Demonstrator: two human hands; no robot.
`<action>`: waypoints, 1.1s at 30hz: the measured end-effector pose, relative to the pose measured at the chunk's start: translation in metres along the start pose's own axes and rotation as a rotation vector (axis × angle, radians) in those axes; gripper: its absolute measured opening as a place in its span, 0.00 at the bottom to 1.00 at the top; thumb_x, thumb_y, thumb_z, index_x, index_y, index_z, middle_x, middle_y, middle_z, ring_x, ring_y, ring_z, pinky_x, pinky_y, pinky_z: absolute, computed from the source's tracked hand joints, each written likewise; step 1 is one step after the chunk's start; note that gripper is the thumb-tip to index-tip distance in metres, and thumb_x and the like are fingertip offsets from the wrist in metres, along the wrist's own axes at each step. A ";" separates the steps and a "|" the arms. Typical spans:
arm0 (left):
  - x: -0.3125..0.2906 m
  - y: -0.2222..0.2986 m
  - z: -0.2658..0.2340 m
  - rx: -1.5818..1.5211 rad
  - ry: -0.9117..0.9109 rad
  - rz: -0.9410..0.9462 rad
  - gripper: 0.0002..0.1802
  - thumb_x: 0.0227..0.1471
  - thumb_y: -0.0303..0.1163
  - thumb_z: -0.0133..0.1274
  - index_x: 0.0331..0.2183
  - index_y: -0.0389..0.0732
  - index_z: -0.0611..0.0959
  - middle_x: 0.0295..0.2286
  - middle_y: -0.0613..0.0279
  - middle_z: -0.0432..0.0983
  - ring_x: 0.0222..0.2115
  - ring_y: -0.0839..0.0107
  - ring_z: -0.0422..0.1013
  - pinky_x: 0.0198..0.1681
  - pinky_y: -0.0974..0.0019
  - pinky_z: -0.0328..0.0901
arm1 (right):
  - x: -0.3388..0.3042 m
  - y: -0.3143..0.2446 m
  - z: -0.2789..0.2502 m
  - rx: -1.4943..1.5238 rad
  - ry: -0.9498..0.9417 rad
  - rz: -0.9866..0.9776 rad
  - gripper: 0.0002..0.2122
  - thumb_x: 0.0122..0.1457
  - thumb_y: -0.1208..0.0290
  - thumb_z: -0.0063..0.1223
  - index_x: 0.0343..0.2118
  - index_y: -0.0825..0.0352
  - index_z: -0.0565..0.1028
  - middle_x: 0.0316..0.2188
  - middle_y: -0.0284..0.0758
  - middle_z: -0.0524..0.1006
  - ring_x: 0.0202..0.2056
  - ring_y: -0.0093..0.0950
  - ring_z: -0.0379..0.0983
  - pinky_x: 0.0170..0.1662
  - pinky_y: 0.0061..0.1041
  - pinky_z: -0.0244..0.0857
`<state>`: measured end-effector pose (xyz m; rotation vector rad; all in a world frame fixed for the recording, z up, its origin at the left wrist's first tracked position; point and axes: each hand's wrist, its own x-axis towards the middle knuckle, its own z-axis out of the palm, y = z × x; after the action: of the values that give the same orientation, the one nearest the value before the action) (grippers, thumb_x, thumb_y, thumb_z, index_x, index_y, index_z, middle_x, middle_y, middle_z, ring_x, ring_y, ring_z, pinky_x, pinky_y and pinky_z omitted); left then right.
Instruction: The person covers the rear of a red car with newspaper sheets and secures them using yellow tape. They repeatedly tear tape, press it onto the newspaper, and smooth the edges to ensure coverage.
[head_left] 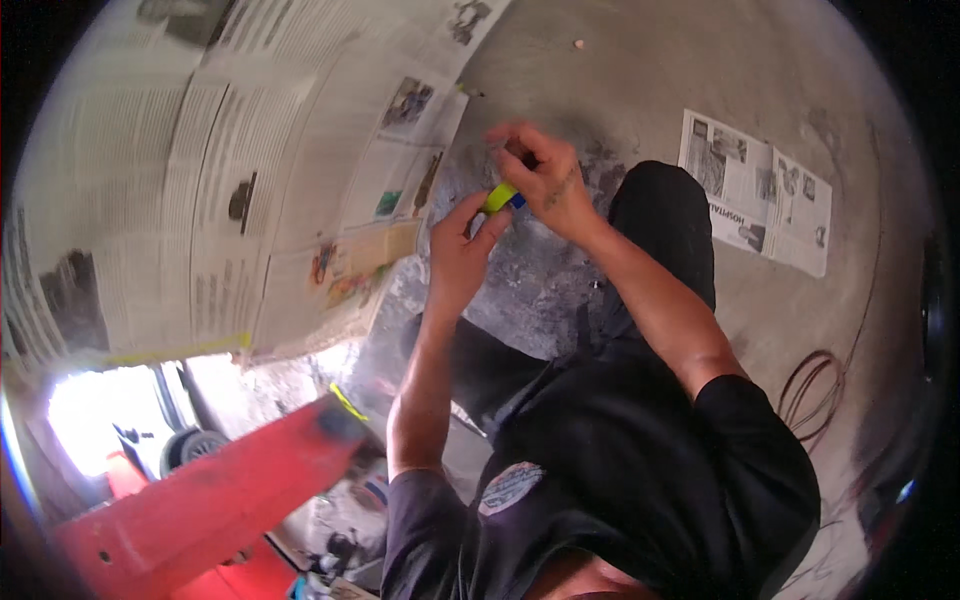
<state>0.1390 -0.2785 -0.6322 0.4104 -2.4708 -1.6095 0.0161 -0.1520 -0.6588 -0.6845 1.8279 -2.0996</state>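
Note:
My left hand [463, 243] pinches a small roll of yellow-green tape [497, 198] between thumb and fingers. A bit of blue shows on the roll's inner side. Just above and to the right, my right hand [543, 178] is curled with its fingers bent inward, its heel close against the roll. What those fingers grip is hidden. To the left of both hands hangs a large sheet of newspaper [300, 130], with its right edge near my left hand.
A red panel [210, 495] with yellow-green tape at its tip juts in from the lower left. Another newspaper [757, 190] lies on the concrete floor [620, 60] at right. A coiled hose or cable [812, 395] rests farther right. My bent knee [662, 215] rises beside my right forearm.

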 end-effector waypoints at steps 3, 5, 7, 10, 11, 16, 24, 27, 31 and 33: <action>-0.032 -0.004 -0.005 -0.213 0.232 0.005 0.15 0.57 0.24 0.62 0.47 0.33 0.83 0.29 0.71 0.75 0.29 0.83 0.65 0.32 0.77 0.62 | -0.011 -0.013 0.019 -0.127 -0.043 -0.194 0.10 0.60 0.75 0.58 0.45 0.69 0.80 0.34 0.33 0.79 0.37 0.22 0.75 0.42 0.25 0.70; -0.048 -0.003 -0.016 -0.276 0.341 -0.031 0.15 0.55 0.22 0.63 0.46 0.33 0.84 0.31 0.69 0.77 0.29 0.81 0.67 0.33 0.75 0.63 | -0.019 -0.020 0.023 -0.256 -0.051 -0.399 0.10 0.58 0.76 0.61 0.43 0.69 0.81 0.39 0.36 0.80 0.42 0.28 0.78 0.46 0.28 0.71; -0.061 -0.003 -0.025 -0.246 0.409 0.007 0.15 0.54 0.21 0.63 0.45 0.34 0.84 0.32 0.66 0.78 0.30 0.79 0.69 0.34 0.73 0.64 | -0.027 -0.031 0.033 -0.347 -0.094 -0.511 0.10 0.56 0.78 0.63 0.41 0.69 0.81 0.42 0.38 0.81 0.44 0.33 0.79 0.47 0.30 0.72; -0.076 0.000 -0.034 -0.067 0.463 0.126 0.16 0.51 0.20 0.63 0.44 0.35 0.85 0.34 0.61 0.81 0.31 0.73 0.72 0.37 0.70 0.66 | -0.041 -0.043 0.050 -0.434 -0.175 -0.544 0.10 0.53 0.80 0.65 0.39 0.70 0.82 0.44 0.40 0.81 0.43 0.37 0.80 0.46 0.31 0.74; -0.080 0.001 -0.035 -0.014 0.499 0.145 0.16 0.50 0.20 0.64 0.43 0.35 0.86 0.35 0.59 0.81 0.32 0.69 0.73 0.39 0.67 0.67 | -0.043 -0.042 0.056 -0.447 -0.181 -0.571 0.10 0.53 0.80 0.65 0.39 0.70 0.82 0.44 0.40 0.81 0.42 0.37 0.80 0.45 0.30 0.74; -0.101 -0.002 -0.050 0.327 0.555 0.235 0.14 0.47 0.23 0.63 0.39 0.37 0.86 0.34 0.56 0.80 0.38 0.56 0.74 0.46 0.57 0.66 | -0.057 -0.040 0.081 -0.506 -0.216 -0.644 0.09 0.52 0.81 0.66 0.38 0.70 0.82 0.41 0.40 0.81 0.38 0.37 0.81 0.41 0.29 0.76; -0.133 -0.027 -0.069 0.260 0.554 0.269 0.14 0.44 0.23 0.64 0.37 0.38 0.85 0.32 0.58 0.79 0.37 0.56 0.73 0.47 0.54 0.64 | -0.068 -0.036 0.110 -0.518 -0.362 -0.550 0.07 0.53 0.83 0.64 0.36 0.72 0.81 0.37 0.42 0.82 0.36 0.36 0.82 0.40 0.29 0.76; -0.145 -0.037 -0.075 0.289 0.551 0.257 0.15 0.44 0.22 0.64 0.38 0.37 0.85 0.31 0.58 0.79 0.37 0.56 0.73 0.47 0.55 0.64 | -0.075 -0.030 0.124 -0.478 -0.416 -0.423 0.07 0.54 0.84 0.62 0.37 0.72 0.81 0.37 0.41 0.82 0.36 0.35 0.82 0.40 0.28 0.75; -0.159 -0.043 -0.073 0.251 0.598 0.210 0.15 0.44 0.22 0.64 0.38 0.37 0.84 0.31 0.58 0.78 0.37 0.56 0.73 0.48 0.54 0.64 | -0.078 -0.022 0.134 -0.452 -0.457 -0.378 0.07 0.56 0.84 0.61 0.38 0.73 0.80 0.37 0.40 0.82 0.36 0.32 0.81 0.40 0.27 0.74; -0.165 -0.047 -0.073 0.184 0.652 0.152 0.15 0.44 0.22 0.64 0.38 0.37 0.84 0.31 0.59 0.78 0.38 0.56 0.73 0.49 0.54 0.63 | -0.078 -0.028 0.139 -0.397 -0.512 -0.368 0.06 0.56 0.83 0.61 0.37 0.73 0.80 0.37 0.40 0.82 0.35 0.31 0.80 0.40 0.26 0.74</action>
<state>0.3228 -0.3072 -0.6434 0.6343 -2.0800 -0.9802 0.1564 -0.2267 -0.6317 -1.5931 1.9178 -1.5250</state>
